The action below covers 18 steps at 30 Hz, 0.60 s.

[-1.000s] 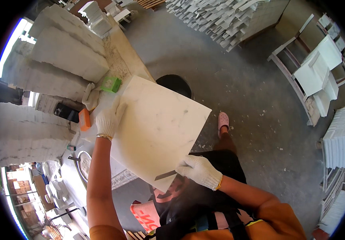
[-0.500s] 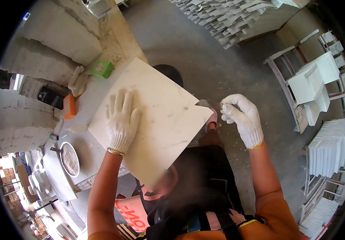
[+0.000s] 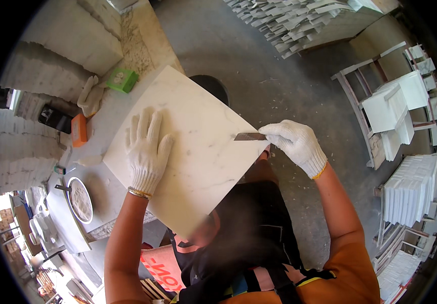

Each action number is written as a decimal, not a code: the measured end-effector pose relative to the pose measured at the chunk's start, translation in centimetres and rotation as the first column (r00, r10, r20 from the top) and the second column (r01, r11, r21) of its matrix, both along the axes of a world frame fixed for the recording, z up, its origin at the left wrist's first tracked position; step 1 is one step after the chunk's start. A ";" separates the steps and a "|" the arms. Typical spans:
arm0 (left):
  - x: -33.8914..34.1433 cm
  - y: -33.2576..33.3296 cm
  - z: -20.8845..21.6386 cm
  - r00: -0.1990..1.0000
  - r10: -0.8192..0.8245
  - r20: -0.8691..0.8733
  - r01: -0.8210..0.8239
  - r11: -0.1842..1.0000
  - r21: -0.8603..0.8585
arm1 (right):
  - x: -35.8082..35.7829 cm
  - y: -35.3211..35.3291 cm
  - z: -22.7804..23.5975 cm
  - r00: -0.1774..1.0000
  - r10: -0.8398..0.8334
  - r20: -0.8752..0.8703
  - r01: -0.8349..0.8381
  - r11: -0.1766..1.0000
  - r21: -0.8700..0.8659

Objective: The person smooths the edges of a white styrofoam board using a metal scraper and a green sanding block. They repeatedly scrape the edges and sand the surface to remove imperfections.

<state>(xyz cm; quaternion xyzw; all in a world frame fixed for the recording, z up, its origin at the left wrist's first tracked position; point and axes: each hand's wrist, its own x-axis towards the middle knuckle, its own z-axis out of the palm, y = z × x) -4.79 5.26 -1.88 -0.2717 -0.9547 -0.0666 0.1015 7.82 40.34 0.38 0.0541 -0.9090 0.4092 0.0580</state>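
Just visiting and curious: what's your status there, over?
Left hand spread on white slab. Right hand holds thin blade at slab's right corner. Green box and orange block beside slab, not on it.

Head view. The gloved left hand [image 3: 147, 147] lies flat, fingers spread, on a pale, grey-veined square slab [image 3: 198, 137], which overhangs the edge of the desk [image 3: 111, 185]. The gloved right hand [image 3: 295, 146] grips a flat dark blade [image 3: 249, 137] at the slab's right corner; contact cannot be determined. Beyond the left hand: an orange box [image 3: 79, 130], black phone [image 3: 55, 118], white gloves [image 3: 90, 96] and green box [image 3: 122, 80]. Nearer, left: a round white-rimmed bowl [image 3: 91, 205].
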 end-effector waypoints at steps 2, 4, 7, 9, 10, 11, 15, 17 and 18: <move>0.1 0.1 0.4 1.000 -0.010 -0.007 0.010 1.000 0.025 | 0.1 0.0 -0.2 0.999 -0.022 -0.041 0.021 0.999 -0.030; 0.0 0.0 0.2 1.000 -0.008 -0.018 0.009 1.000 0.019 | 0.3 -0.2 -0.2 0.997 -0.055 -0.048 0.053 0.998 -0.043; 0.1 0.0 0.4 1.000 0.010 0.013 -0.010 1.000 -0.014 | 1.4 -0.9 0.1 0.994 -0.098 -0.038 0.099 0.995 0.012; 0.1 0.1 0.5 0.999 0.019 0.030 -0.018 0.999 -0.028 | 1.9 -1.0 -0.1 0.993 -0.098 -0.070 0.105 0.989 0.108; 0.1 0.1 0.5 0.999 0.019 0.029 -0.018 0.999 -0.027 | 1.8 -1.0 0.1 0.994 -0.090 -0.063 0.097 0.989 0.114; 0.1 0.1 0.5 0.999 0.019 0.028 -0.018 1.000 -0.026 | 1.7 -1.0 0.4 0.995 -0.082 -0.055 0.089 0.989 0.119; 0.2 0.0 0.6 0.999 0.015 0.034 -0.014 1.000 -0.016 | 1.5 -1.3 0.2 0.992 -0.123 -0.040 0.125 0.990 0.057; 0.1 0.0 0.4 1.000 0.012 0.027 -0.011 1.000 -0.023 | 1.7 -1.6 -0.1 0.988 -0.140 -0.062 0.143 0.989 0.040; 0.1 0.0 0.4 0.999 0.016 0.029 -0.015 0.999 -0.028 | 1.9 -1.7 -0.3 0.986 -0.149 -0.073 0.152 0.988 0.031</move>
